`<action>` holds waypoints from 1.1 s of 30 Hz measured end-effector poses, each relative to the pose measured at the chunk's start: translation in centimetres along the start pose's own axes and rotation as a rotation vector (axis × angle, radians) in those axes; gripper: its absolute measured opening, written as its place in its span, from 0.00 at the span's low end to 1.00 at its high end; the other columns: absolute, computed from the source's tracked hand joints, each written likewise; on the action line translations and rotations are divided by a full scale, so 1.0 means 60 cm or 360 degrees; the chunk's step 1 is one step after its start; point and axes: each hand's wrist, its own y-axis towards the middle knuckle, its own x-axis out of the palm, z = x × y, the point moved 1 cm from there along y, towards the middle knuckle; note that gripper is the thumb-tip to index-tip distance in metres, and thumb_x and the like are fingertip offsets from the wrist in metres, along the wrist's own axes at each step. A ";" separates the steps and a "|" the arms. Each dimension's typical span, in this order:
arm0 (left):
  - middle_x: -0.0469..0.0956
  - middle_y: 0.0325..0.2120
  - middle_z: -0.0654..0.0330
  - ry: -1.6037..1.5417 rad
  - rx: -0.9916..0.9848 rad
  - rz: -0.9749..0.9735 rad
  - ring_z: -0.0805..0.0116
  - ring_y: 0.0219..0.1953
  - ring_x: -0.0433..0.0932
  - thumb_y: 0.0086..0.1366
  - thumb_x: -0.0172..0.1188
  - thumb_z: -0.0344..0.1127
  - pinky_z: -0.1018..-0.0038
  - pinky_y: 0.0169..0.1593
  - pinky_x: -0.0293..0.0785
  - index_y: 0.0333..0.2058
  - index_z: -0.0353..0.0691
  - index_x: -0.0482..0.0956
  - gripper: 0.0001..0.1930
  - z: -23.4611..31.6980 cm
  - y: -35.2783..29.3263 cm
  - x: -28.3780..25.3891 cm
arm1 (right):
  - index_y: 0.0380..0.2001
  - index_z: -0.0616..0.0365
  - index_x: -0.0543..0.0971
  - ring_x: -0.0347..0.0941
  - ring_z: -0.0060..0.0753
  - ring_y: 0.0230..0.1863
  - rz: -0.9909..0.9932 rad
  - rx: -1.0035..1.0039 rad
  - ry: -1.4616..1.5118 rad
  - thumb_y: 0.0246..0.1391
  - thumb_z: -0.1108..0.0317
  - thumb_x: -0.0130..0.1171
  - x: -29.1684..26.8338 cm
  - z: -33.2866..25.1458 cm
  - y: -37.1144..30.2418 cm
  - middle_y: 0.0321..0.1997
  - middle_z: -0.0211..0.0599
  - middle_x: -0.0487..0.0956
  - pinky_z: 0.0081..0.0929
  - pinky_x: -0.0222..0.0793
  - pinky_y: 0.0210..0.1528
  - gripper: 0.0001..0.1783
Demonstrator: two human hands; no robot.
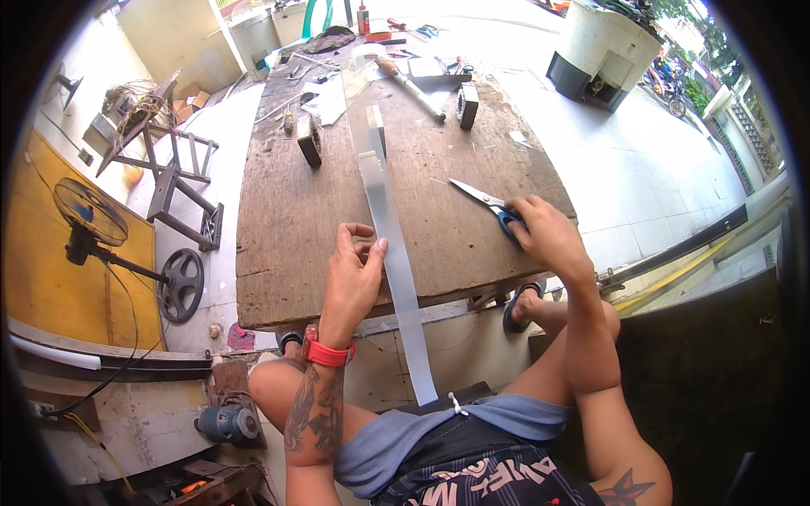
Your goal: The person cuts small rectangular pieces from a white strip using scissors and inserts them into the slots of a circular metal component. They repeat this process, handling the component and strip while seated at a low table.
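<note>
A long translucent plastic strip (pixel 403 295) runs from the far part of the wooden table toward my lap, its near end hanging past the table's front edge. My left hand (pixel 357 268) is closed at the strip's left edge, pinching it between thumb and fingers. On the right side of the table lies a pair of scissors (pixel 483 196) with blue handles, the blades pointing away and to the left. My right hand (pixel 544 229) has its fingers closed around the handles. Beyond the left hand, a narrow block (pixel 375 131) stands beside the strip.
Two dark blocks, one on the left (pixel 310 141) and one on the right (pixel 467 106), stand on the wooden table (pixel 287 244). A rod-like tool (pixel 413 88), papers and several small tools lie at the back. A fan (pixel 91 211) stands left, a bench grinder (pixel 228 424) lower left.
</note>
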 end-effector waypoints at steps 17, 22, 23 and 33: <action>0.87 0.32 0.46 0.0164 -0.0079 -0.0114 0.66 0.28 0.84 0.74 0.61 0.34 0.70 0.33 0.79 0.50 0.31 0.70 0.14 0.023 -0.036 -0.004 | 0.64 0.63 0.73 0.83 0.33 0.43 -0.0302 0.0073 0.1530 0.62 0.61 0.72 0.032 -0.062 0.033 0.47 0.43 0.85 0.29 0.80 0.48 0.32; 0.86 0.30 0.49 0.0016 -0.0163 -0.0156 0.70 0.28 0.84 0.74 0.61 0.35 0.73 0.31 0.77 0.50 0.32 0.69 0.15 0.019 -0.032 -0.003 | 0.60 0.65 0.74 0.83 0.28 0.43 -0.0492 0.0136 0.2146 0.60 0.61 0.75 0.094 -0.129 0.038 0.46 0.42 0.86 0.25 0.82 0.46 0.31; 0.85 0.30 0.50 -0.0025 -0.0131 -0.0158 0.71 0.29 0.84 0.75 0.61 0.35 0.74 0.31 0.78 0.50 0.32 0.69 0.15 0.018 -0.032 -0.003 | 0.58 0.66 0.74 0.84 0.27 0.42 -0.0466 0.0100 0.2166 0.59 0.62 0.76 0.099 -0.135 0.040 0.43 0.40 0.86 0.26 0.82 0.46 0.31; 0.79 0.50 0.42 -0.0400 0.0083 0.0092 0.66 0.39 0.85 0.75 0.62 0.33 0.74 0.40 0.83 0.59 0.36 0.62 0.22 0.023 -0.006 -0.006 | 0.54 0.67 0.77 0.81 0.23 0.38 -0.0531 0.0056 0.2095 0.58 0.64 0.76 0.096 -0.184 0.040 0.38 0.41 0.86 0.23 0.77 0.39 0.27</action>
